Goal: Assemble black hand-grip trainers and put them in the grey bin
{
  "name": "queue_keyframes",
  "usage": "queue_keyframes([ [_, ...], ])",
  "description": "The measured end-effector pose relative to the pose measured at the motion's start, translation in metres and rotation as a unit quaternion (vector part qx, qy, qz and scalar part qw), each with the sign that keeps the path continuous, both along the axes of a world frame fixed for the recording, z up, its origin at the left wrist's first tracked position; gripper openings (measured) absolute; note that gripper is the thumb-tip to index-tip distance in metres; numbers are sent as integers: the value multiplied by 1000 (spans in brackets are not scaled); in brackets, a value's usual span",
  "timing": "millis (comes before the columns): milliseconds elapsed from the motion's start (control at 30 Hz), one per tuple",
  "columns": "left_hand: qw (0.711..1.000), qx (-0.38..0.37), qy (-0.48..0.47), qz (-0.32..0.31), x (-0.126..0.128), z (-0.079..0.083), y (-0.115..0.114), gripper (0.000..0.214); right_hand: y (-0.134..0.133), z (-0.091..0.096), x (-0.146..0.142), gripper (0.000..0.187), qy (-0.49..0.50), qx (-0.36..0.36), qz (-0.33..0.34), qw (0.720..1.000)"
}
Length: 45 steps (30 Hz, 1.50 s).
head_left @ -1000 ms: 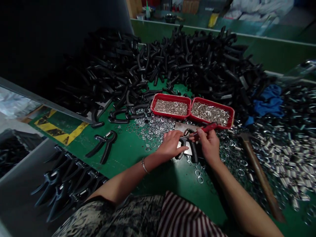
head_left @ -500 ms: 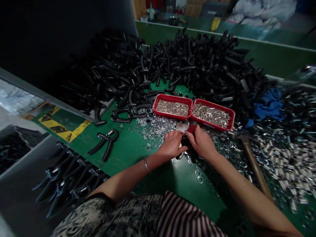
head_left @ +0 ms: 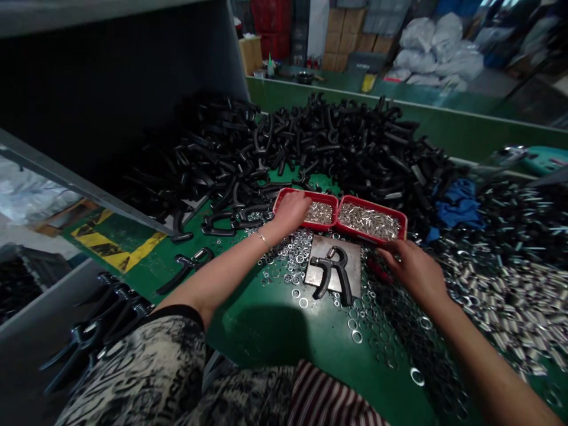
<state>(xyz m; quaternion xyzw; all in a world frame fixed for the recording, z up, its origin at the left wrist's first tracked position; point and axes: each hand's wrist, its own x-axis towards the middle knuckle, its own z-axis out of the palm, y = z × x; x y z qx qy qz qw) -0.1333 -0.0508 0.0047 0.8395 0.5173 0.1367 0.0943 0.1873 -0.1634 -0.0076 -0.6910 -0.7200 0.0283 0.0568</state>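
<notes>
My left hand (head_left: 291, 214) reaches into the left red tray (head_left: 333, 223), fingertips pinched down among small metal pieces (head_left: 320, 212); what they grip is hidden. A black hand-grip exerciser (head_left: 332, 273) with a metal spring lies on a square metal plate (head_left: 313, 260), untouched. My right hand (head_left: 415, 269) hovers right of the plate, fingers apart and bent. Just below its fingertips is a red-handled tool (head_left: 378, 270), apparently out of its grasp. The right red tray (head_left: 404, 222) holds small metal pins (head_left: 368, 220).
Black exerciser handles (head_left: 310, 130) are heaped behind the trays. Metal washers (head_left: 293, 260) are scattered around the plate. Metal cylinders (head_left: 506, 307) and a blue cloth (head_left: 459, 204) lie at right. Another exerciser (head_left: 186, 266) rests at left, above a bin (head_left: 26, 337) of more.
My left hand has moved from the plate up into the left tray. My right hand has moved right with the red-handled tool, uncovering the exerciser on the plate. The view has tilted up.
</notes>
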Motion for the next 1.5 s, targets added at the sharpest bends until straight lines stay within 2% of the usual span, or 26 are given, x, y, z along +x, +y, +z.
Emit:
queue_keyframes([
  [67, 996, -29, 69, 47, -4, 5, 33, 26, 21, 8, -16, 33, 48, 62, 57, 995],
  [133, 992, -51, 98, 65, -7, 3, 50, 21, 50, 15, -43, 24, 87, 77, 120, 986],
  [200, 991, -51, 103, 72, -10, -3, 53, 21, 81, 20, -76, 21, 75, 81, 172, 979],
  [333, 992, -29, 96, 82, -14, -15, 45, 25, 133, 19, -133, 20, -23, 65, 243, 968],
  [467, 992, -35, 87, 86, -13, -20, 48, 24, 159, 6, -155, 15, -48, 39, 261, 963],
  [667, 993, -39, 49, 100, -13, -28, 53, 24, 163, -9, -152, 22, -45, 39, 261, 963],
  [733, 995, -36, 30, 83, -15, -28, 53, 24, 162, -10, -151, 20, -36, 40, 266, 962],
  [900, 998, -68, -8, -7, -19, -27, 60, 13, 162, -9, -150, 14, -5, 35, 268, 963],
  [1000, 997, -75, -15, 1, -19, -28, 63, 8, 162, -9, -151, 11, 19, 38, 256, 966],
  [1100, 998, -53, -22, 22, -19, -29, 60, 13, 160, -12, -151, 9, 50, 43, 242, 968],
  [1233, 998, -17, -52, 5, -21, -28, 55, 14, 158, -13, -153, 9, 102, 55, 210, 971],
  [1400, 999, 9, -46, 16, -20, -29, 51, 15, 157, -3, -151, 11, 200, 76, 165, 963],
  [1500, 999, 31, -31, 1, -19, -28, 48, 16, 143, 2, -139, 15, 259, 88, 134, 953],
])
